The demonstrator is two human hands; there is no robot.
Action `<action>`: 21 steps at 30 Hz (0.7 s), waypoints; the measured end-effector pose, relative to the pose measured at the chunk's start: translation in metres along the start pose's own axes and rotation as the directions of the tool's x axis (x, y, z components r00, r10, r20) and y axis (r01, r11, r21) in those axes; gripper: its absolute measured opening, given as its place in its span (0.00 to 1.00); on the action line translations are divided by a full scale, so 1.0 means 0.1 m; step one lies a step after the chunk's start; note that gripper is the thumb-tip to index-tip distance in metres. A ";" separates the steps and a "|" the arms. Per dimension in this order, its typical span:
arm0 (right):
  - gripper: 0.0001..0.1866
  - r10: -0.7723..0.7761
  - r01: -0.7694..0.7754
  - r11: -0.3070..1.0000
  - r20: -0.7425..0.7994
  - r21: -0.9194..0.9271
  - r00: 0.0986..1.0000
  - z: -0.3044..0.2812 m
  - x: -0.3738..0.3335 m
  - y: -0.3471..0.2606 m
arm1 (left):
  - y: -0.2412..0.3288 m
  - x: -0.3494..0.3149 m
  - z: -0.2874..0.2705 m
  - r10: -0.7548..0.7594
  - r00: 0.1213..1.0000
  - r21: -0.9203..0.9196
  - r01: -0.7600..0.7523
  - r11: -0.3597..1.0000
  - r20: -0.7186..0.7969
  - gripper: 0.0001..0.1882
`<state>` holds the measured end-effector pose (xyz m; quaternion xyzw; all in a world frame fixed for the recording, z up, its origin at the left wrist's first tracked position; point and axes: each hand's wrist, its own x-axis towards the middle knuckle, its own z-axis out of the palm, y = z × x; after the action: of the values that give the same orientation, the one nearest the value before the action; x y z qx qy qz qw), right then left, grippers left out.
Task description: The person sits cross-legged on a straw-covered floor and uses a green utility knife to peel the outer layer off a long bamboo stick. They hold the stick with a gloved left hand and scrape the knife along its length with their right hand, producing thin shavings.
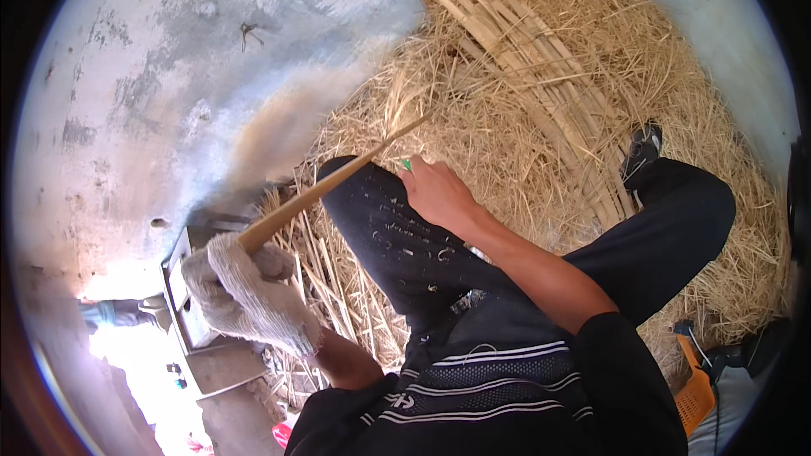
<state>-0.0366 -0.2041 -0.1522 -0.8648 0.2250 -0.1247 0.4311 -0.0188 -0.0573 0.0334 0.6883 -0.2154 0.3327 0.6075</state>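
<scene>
My left hand (pixel 249 291), in a knitted off-white work glove, is closed around the thick end of a long bamboo strip (pixel 317 190). The strip slants up and to the right, narrowing to a thin tip above my bent left knee. Bare, my right hand (pixel 437 194) is closed close to the strip's thinner part, over my left thigh. A small green object (pixel 407 165) pokes out past its fingers; the rest of it is hidden in the fist. Whether the right hand touches the strip, I cannot tell.
Pale shavings (pixel 456 139) cover the floor around my legs. A bundle of long flat strips (pixel 541 76) lies on them ahead to the right. A stained wall (pixel 194 59) rises at left, with a wooden frame (pixel 198 338) below it. Something orange and plastic (pixel 694 397) stands at lower right.
</scene>
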 end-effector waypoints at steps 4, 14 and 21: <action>0.18 -0.008 0.000 0.981 0.038 0.192 0.999 -0.30 -0.19 -0.48 | -0.01 0.08 -0.02 -0.069 0.993 0.126 0.082 0.989 -0.101 0.15; 0.18 -0.134 0.130 0.915 -0.017 0.383 0.991 -0.57 -0.30 -0.71 | -0.04 0.25 -0.35 -0.215 0.976 0.289 0.214 0.933 -0.029 0.15; 0.13 -0.151 0.157 0.871 -0.051 0.465 0.987 -0.58 -0.41 -0.79 | -0.06 0.19 -0.52 -0.236 0.969 0.370 0.195 0.908 0.068 0.17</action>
<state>-0.0733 -0.1816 -0.0550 -0.7498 0.1217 -0.2149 0.6139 -0.0118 -0.0030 0.0448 0.8249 -0.1067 0.2587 0.4911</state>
